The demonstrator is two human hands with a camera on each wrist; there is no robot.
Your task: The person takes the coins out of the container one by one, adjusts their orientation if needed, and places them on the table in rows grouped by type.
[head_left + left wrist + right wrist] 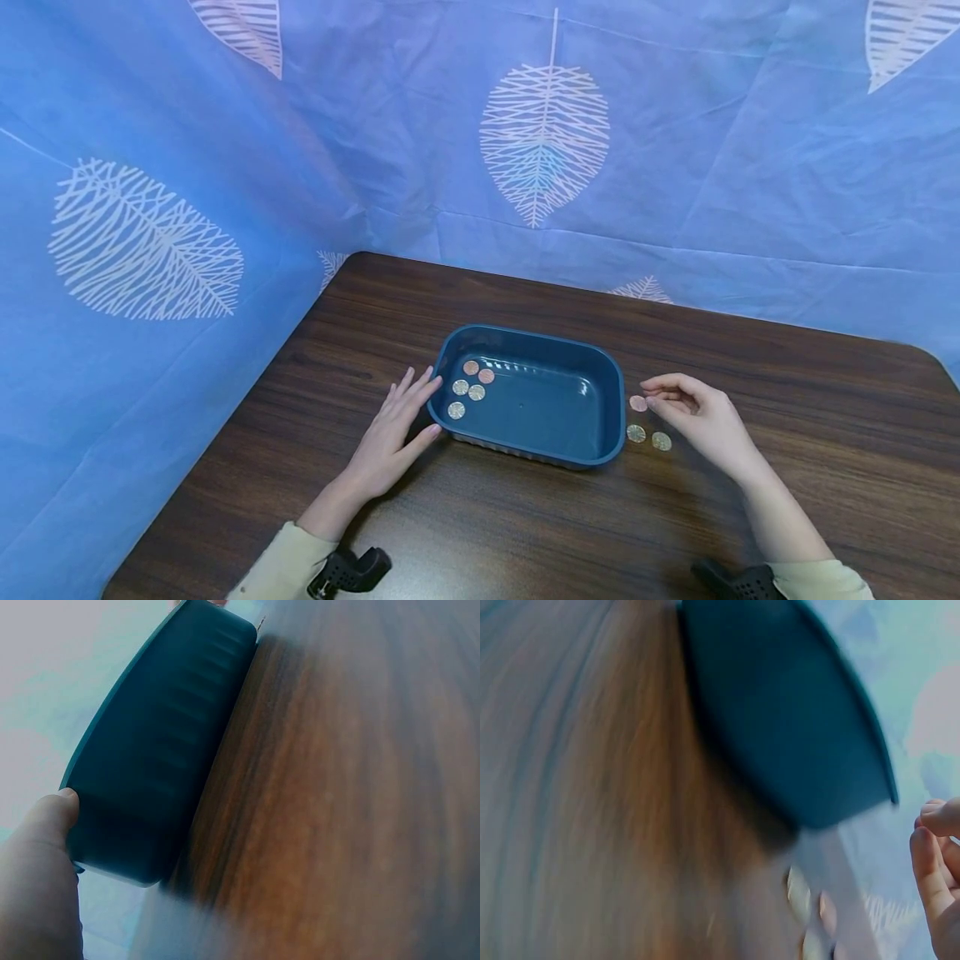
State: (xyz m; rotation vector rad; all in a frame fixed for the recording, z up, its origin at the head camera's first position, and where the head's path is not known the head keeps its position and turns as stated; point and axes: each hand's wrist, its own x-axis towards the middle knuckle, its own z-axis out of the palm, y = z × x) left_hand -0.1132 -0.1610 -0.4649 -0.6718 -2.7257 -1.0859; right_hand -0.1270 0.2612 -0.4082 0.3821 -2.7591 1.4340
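Observation:
A dark blue plastic tub point(525, 335) stands on the wooden table, with several gold and copper coins point(476, 392) at the left of its floor. Against the tub's left end lies my left hand point(382, 450), fingers stretched out and thumb at the near corner. The left wrist view shows that thumb touching the tub's rim point(124, 679). Just right of the tub, my right hand point(701, 417) hovers with bent fingers, thumb and index tips close together, beside a copper coin point(637, 403). No coin shows between those fingertips. Two gold coins point(636, 433) lie nearer me.
The dark wooden table point(525, 533) runs back to a blue cloth point(420, 150) with white leaf prints, which also hangs along the left side. Several coins point(799, 894) lie on the table past the tub's corner in the right wrist view.

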